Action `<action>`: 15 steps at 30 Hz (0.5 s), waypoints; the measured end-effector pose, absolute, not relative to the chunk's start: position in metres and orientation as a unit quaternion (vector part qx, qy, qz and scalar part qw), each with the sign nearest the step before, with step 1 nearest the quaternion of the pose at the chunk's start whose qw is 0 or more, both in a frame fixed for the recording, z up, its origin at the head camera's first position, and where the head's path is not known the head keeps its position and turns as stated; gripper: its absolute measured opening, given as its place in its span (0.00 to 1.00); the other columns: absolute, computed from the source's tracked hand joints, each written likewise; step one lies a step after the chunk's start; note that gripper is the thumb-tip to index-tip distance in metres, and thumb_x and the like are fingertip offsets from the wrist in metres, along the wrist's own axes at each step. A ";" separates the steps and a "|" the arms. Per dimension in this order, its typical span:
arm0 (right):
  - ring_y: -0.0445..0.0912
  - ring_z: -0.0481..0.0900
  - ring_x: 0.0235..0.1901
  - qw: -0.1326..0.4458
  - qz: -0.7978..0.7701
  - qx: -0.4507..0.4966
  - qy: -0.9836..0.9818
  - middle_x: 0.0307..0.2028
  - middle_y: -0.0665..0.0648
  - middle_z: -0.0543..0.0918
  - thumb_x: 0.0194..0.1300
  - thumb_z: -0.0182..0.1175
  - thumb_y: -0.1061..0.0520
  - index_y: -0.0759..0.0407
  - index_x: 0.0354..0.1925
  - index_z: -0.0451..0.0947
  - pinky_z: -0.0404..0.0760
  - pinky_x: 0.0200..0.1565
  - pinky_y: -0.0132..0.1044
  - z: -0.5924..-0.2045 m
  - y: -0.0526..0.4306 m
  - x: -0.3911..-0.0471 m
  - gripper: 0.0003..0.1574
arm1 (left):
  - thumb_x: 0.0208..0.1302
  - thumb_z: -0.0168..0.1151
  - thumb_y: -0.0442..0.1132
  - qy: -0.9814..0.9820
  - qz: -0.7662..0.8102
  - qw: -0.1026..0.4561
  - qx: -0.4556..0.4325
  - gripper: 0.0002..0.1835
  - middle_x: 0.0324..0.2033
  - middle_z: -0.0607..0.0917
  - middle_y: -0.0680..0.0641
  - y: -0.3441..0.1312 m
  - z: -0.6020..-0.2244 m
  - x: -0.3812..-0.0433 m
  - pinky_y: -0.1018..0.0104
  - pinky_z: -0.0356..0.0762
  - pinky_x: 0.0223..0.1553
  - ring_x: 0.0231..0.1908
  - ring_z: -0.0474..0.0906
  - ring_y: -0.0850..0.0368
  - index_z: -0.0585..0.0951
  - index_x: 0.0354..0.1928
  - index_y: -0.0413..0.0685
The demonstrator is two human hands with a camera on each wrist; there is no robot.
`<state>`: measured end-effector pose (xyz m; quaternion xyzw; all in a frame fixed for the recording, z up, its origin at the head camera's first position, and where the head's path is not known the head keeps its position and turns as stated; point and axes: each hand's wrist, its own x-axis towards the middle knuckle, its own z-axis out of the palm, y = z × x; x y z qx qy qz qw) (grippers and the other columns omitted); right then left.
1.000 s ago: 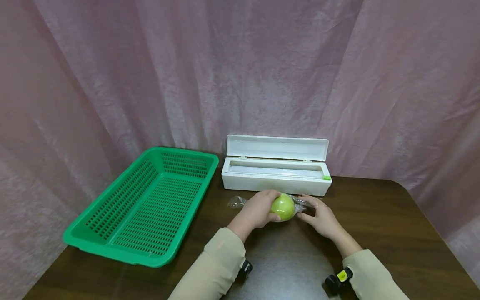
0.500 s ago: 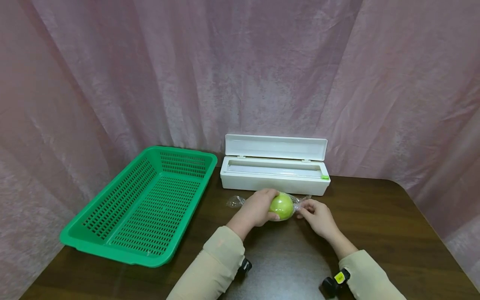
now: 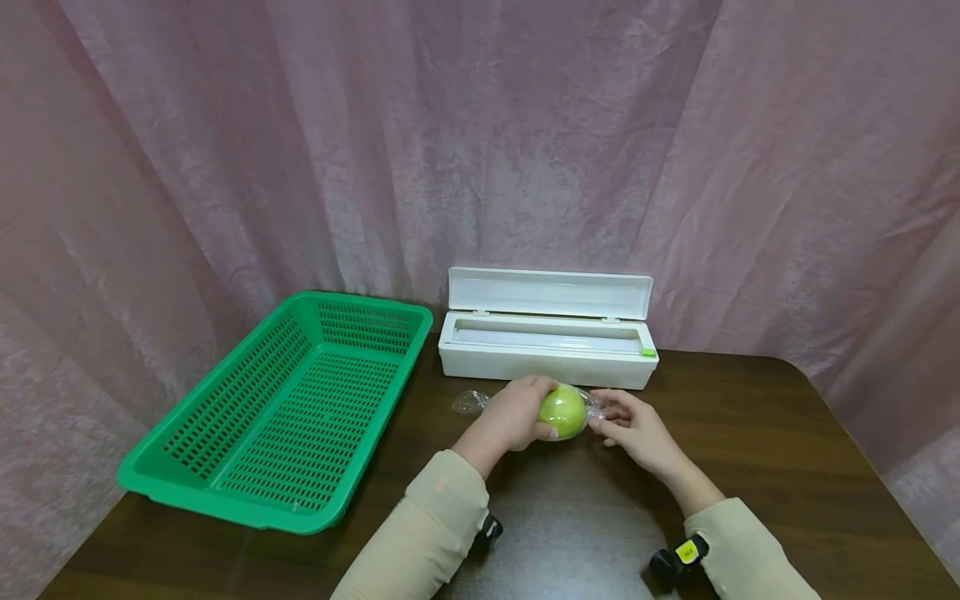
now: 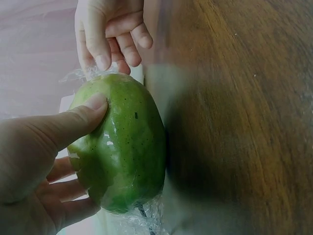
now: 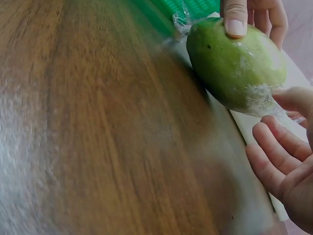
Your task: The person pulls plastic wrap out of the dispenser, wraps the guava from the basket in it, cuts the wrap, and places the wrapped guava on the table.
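Note:
A smooth green fruit [image 3: 562, 410], oblong and finely speckled in the wrist views, is wrapped in clear plastic wrap [image 5: 257, 98]. My left hand [image 3: 516, 417] grips it from the left, thumb [image 4: 83, 115] on the near side and fingers round behind. At the fruit's right end, my right hand [image 3: 637, 429] has thumb and index finger at the gathered wrap, with the other fingers loosely bent. A loose tail of wrap [image 3: 471, 402] sticks out on the left. The left hand hides the fruit's left part in the head view.
Just behind the hands stands a long white wrap box [image 3: 547, 360], its lid raised and a green piece at its right end. A green plastic basket [image 3: 311, 433] is at the left on the dark wooden table [image 3: 757, 467]. A pink curtain hangs behind.
My right thumb and index finger closed together on the wrap half a second ago and are now spread wider around its end. The left hand keeps its grip on the fruit.

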<state>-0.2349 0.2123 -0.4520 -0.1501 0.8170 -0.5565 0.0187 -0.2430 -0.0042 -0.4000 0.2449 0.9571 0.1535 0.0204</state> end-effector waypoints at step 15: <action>0.45 0.82 0.29 -0.050 -0.553 -0.099 0.825 0.33 0.66 0.84 0.64 0.61 0.59 0.70 0.41 0.79 0.83 0.28 0.37 -0.458 0.199 -0.240 0.13 | 0.54 0.69 0.50 0.956 0.160 0.018 0.246 0.35 0.59 0.74 0.46 -0.004 -0.402 -0.244 0.58 0.73 0.57 0.57 0.73 0.52 0.69 0.64 0.50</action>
